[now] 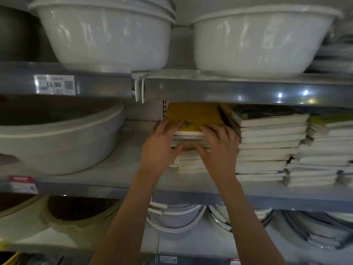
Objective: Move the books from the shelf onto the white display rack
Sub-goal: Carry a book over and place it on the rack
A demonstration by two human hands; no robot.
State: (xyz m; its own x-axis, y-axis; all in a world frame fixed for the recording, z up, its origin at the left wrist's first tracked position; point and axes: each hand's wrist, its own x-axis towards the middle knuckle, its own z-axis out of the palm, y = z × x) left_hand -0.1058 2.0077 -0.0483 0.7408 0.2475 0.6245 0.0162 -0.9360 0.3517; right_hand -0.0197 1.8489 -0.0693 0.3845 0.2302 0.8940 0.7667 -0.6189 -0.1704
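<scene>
On the middle shelf point(118, 175), left of two taller book stacks, the left hand point(159, 144) and right hand point(219, 148) clasp the upper books point(193, 119) of the leftmost pile; they should lift level, thumbs beneath, clearing the neighbouring stack point(267, 142).

Books point(192, 142) — short flat stack, yellow cover on top, pale page edges facing out; top few gripped between the fingers point(168, 129) of both hands. Further flat stacks point(267, 142) just right of the fingers — on the same shelf point(118, 175).
</scene>
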